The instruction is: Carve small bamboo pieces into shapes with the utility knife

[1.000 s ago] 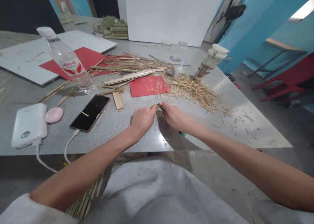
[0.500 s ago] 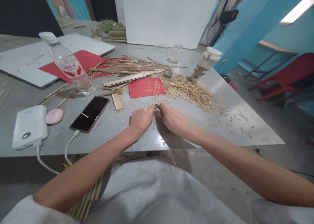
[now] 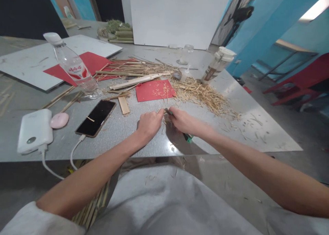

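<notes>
My right hand [image 3: 183,121] is closed round a knife [image 3: 188,137] with a dark and green handle; its blade end points toward my other hand. My left hand [image 3: 150,124] is closed just beside it, thumb at the blade, and what its fingers pinch is too small to make out. Both hands are over the front of the grey table [image 3: 123,139]. Beyond them lie a red card [image 3: 155,91] with shavings on it, a pile of straw-like shavings [image 3: 203,94] and a flat piece of pale wood [image 3: 123,105].
A phone [image 3: 96,118], a white power bank [image 3: 35,130] and a pink oval object [image 3: 59,120] lie at the left. Behind stand a water bottle [image 3: 74,68], a capped tumbler [image 3: 218,64] and a small glass jar [image 3: 186,54], near long thin sticks [image 3: 136,68].
The green end of the knife now shows below my right hand, which has tilted slightly. The hands remain close together. The whole view has shifted a little.
</notes>
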Available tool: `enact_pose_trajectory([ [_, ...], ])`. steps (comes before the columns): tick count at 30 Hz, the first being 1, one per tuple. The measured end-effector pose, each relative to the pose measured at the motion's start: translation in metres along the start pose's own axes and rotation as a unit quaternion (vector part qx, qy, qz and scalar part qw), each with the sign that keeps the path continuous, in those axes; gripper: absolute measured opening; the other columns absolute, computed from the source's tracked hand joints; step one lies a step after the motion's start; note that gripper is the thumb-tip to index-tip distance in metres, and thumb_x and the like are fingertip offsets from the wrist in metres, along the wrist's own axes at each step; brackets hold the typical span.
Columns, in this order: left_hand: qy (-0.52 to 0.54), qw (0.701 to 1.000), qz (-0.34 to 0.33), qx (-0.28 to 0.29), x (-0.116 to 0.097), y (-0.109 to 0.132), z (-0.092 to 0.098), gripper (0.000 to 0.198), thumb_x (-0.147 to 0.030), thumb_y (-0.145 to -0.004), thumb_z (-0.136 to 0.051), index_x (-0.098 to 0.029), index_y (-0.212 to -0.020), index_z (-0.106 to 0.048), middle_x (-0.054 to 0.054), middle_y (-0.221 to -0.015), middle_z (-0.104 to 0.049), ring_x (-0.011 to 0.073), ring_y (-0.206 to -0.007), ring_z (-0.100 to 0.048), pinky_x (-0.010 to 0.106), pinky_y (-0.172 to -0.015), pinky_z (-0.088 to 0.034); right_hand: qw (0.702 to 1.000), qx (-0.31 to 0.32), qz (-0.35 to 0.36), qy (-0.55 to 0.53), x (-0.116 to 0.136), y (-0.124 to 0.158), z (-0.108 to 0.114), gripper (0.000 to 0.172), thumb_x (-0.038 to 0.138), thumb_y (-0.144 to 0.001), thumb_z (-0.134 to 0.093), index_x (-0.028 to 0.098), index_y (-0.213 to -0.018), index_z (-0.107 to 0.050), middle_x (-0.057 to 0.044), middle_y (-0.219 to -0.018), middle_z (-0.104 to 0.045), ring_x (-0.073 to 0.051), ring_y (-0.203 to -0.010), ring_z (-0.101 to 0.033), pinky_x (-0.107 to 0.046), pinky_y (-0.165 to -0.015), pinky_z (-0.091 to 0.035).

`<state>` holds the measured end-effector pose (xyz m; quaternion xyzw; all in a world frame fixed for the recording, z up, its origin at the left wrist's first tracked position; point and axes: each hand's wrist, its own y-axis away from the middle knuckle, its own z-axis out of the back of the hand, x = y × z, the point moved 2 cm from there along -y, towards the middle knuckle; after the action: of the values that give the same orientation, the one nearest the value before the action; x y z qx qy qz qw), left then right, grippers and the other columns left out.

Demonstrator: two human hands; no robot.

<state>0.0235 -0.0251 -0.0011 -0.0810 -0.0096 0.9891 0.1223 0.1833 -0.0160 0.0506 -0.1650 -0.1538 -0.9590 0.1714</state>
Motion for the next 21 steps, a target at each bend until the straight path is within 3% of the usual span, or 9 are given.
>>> enact_pose_trajectory([
  [5, -0.005, 1.000, 0.009, 0.004, -0.001, 0.000, 0.003, 0.039, -0.031, -0.116, -0.037, -0.023, -0.136, -0.069, 0.016, -0.101, -0.083, 0.0332, -0.096, -0.081, 0.036, -0.076, -0.052, 1.000, -0.008, 0.001, -0.019, 0.000, 0.002, 0.001, 0.013, 0.023, -0.114, -0.041, 0.022, -0.108, -0.052, -0.005, -0.093, -0.073, -0.018, -0.077, -0.065, -0.028, -0.068, -0.038],
  [9, 0.001, 1.000, 0.022, 0.007, -0.002, 0.000, 0.005, 0.039, -0.033, -0.116, -0.039, -0.023, -0.137, -0.069, 0.016, -0.100, -0.083, 0.0340, -0.095, -0.081, 0.037, -0.077, -0.053, 0.998, -0.047, 0.024, 0.032, 0.000, 0.006, 0.003, 0.014, 0.024, -0.114, -0.041, 0.020, -0.116, -0.054, -0.008, -0.097, -0.075, -0.020, -0.082, -0.065, -0.031, -0.069, -0.034],
  [14, 0.002, 1.000, 0.022, 0.008, -0.001, 0.000, 0.006, 0.039, -0.035, -0.117, -0.038, -0.023, -0.135, -0.071, 0.016, -0.100, -0.084, 0.0347, -0.095, -0.082, 0.038, -0.077, -0.053, 0.995, -0.046, 0.026, 0.087, -0.003, 0.007, -0.003, 0.023, 0.021, -0.112, -0.037, 0.019, -0.123, -0.057, -0.007, -0.082, -0.072, -0.021, -0.068, -0.059, -0.035, -0.063, -0.024],
  [21, 0.005, 1.000, 0.022, 0.017, -0.002, 0.001, 0.007, 0.041, -0.032, -0.116, -0.036, -0.021, -0.135, -0.071, 0.017, -0.103, -0.083, 0.0356, -0.097, -0.081, 0.039, -0.079, -0.053, 0.992, -0.037, 0.001, 0.122, -0.005, 0.010, -0.014, 0.034, 0.014, -0.107, -0.036, 0.019, -0.133, -0.057, -0.008, -0.085, -0.072, -0.020, -0.062, -0.053, -0.036, -0.061, -0.022],
])
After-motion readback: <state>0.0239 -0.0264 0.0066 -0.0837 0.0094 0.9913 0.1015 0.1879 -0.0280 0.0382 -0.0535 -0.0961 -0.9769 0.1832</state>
